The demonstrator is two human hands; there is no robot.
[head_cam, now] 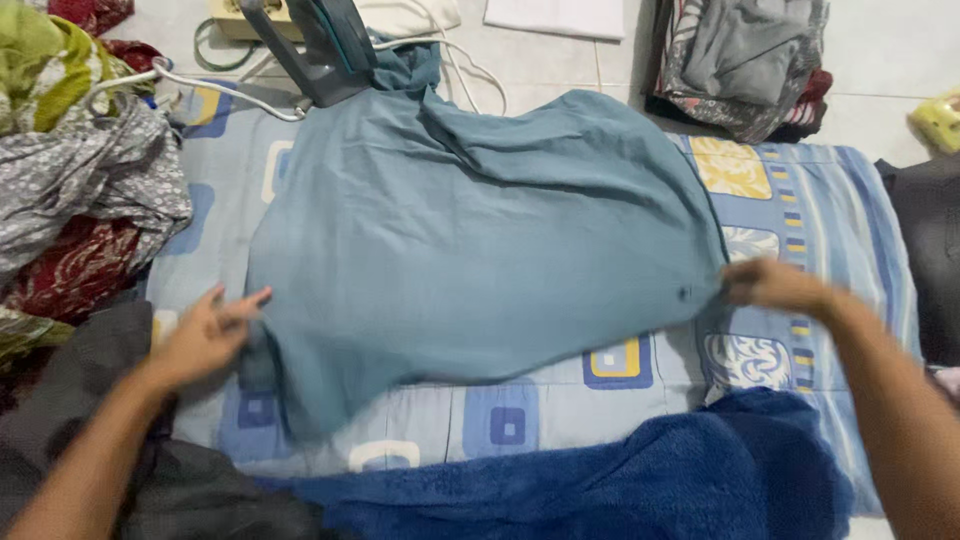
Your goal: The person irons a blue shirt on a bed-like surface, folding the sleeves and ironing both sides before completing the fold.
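Head view. Blue-grey garment [470,250] lies spread across a patterned blue sheet [800,200], its far end bunched up against the base of an upright iron [320,45].

Left hand [205,335]: at the garment's left edge, fingers [235,300] slightly spread and extended, tips touching the cloth; blurred, so a grasp cannot be confirmed.

Right hand [775,285]: at the garment's right edge, fingers pressed together, pinching the fabric there; cloth drawn taut toward it.

White cord [225,95] runs from the iron leftward. Dark blue fleece [620,480] lies along the near edge of the sheet. Pile of mixed clothes [70,170] on the left; folded stack [745,60] at top right. Dark cloth [90,400] under the left forearm.
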